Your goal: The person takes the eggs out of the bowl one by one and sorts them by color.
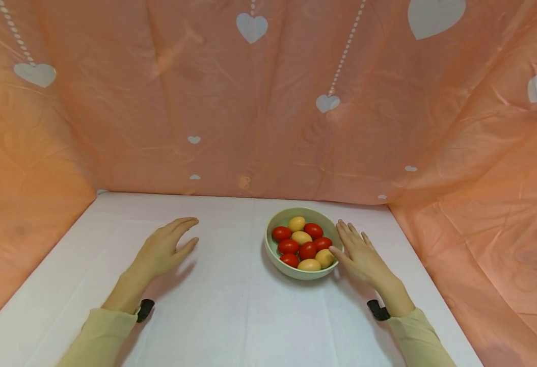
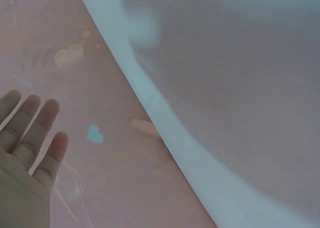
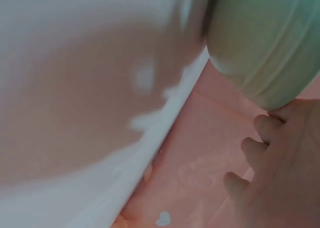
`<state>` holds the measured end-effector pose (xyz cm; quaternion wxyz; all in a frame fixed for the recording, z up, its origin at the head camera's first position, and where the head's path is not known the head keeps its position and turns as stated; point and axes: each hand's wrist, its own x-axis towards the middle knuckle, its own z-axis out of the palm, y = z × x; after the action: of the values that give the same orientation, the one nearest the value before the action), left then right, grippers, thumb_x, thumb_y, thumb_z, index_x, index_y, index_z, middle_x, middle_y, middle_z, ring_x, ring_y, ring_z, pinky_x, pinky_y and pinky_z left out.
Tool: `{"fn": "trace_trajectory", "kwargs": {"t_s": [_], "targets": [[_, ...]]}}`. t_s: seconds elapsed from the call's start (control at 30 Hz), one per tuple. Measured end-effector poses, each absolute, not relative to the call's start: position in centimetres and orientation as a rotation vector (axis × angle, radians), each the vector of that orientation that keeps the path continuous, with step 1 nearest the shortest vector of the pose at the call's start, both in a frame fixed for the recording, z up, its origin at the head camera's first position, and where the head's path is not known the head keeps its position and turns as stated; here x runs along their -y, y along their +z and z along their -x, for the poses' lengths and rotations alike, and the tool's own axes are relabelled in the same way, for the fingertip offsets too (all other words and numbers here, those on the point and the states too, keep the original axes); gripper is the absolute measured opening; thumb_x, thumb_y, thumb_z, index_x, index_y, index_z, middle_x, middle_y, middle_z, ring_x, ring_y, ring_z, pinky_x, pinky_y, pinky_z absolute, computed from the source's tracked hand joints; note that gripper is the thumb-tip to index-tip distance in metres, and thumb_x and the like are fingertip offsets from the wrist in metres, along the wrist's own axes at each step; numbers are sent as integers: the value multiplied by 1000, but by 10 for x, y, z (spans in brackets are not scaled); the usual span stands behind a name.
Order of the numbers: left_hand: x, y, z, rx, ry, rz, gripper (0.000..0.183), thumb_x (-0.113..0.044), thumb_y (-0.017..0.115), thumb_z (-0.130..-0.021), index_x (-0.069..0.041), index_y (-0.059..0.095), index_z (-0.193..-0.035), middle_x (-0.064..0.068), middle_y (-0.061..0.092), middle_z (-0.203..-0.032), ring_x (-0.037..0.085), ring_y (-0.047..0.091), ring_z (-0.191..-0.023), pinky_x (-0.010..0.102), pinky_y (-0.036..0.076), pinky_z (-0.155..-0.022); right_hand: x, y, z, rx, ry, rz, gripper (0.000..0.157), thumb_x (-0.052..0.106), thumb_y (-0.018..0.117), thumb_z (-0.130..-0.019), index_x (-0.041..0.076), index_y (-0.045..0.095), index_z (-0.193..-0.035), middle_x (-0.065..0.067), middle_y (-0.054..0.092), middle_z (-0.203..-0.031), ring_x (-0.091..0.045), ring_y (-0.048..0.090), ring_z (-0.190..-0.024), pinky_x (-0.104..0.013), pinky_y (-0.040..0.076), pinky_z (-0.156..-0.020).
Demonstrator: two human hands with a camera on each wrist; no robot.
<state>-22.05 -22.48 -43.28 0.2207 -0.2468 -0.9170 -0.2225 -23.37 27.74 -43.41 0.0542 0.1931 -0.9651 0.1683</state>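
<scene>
A round pale green bowl [image 1: 302, 274] stands on the white tablecloth, right of the middle. In it lie several shiny red oval pieces [image 1: 289, 246] that look like small tomatoes, along with several yellow egg-shaped ones [image 1: 309, 265]. My right hand [image 1: 362, 256] is at the bowl's right side, fingers extended along the outside and thumb tip over the rim. From the right wrist, the bowl's outer wall [image 3: 265, 43] shows with the fingertips right at it. My left hand [image 1: 163, 250] hovers over the cloth at the left, fingers relaxed, thumb apart, holding nothing.
Orange-pink curtains [image 1: 268, 127] printed with pale hearts close off the back and both sides. The white tablecloth [image 1: 222, 316] extends between the arms and around the bowl. Each wrist wears a black band [image 1: 145, 310], below light khaki sleeves [image 1: 99, 336].
</scene>
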Motion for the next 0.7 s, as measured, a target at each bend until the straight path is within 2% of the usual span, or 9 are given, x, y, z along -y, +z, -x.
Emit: {"fn": "trace_trajectory", "kwargs": {"t_s": [0.07,0.17,0.3,0.43,0.53,0.7], "targets": [[218,-432,223,2513,-658,694,43,-18,70,-98,-5,62,-139,12,63,-138,34,66,-116,56,53,-95,-276,-433,235,2943,508,-588,77,48,49,-108,-3,26,-162,-18,22,-171,-44,18,-156,-67,9,-123],[209,-432,226,2497,-721,701,41,-17,70,-99,-7,62,-138,8,63,-136,28,68,-106,48,56,-82,-274,-432,236,2953,514,-593,78,48,49,-108,-4,26,-161,-18,21,-171,-43,17,-157,-67,8,-123],[197,-430,229,2504,-797,698,39,-19,69,-101,-10,62,-138,3,64,-134,22,66,-102,38,54,-70,-272,-433,237,2952,514,-604,79,48,50,-107,-6,27,-160,-20,21,-170,-45,18,-156,-67,10,-123],[185,-425,232,2506,-865,711,37,-21,67,-102,-12,63,-138,-1,63,-132,18,65,-103,37,56,-75,-270,-433,237,2950,505,-605,78,47,51,-107,-6,28,-160,-21,23,-169,-45,20,-155,-67,12,-123],[174,-422,237,2492,-912,746,36,-22,65,-104,-13,63,-138,-2,63,-133,16,64,-105,41,56,-84,-269,-432,236,2945,494,-613,78,47,51,-107,-6,28,-160,-21,24,-169,-44,21,-155,-67,13,-123],[154,-416,245,2464,-975,814,36,-24,64,-104,-14,63,-138,-2,62,-134,15,63,-106,42,55,-88,-268,-432,237,2932,488,-621,78,46,52,-107,-7,29,-159,-21,24,-169,-44,21,-155,-66,14,-123]]}}
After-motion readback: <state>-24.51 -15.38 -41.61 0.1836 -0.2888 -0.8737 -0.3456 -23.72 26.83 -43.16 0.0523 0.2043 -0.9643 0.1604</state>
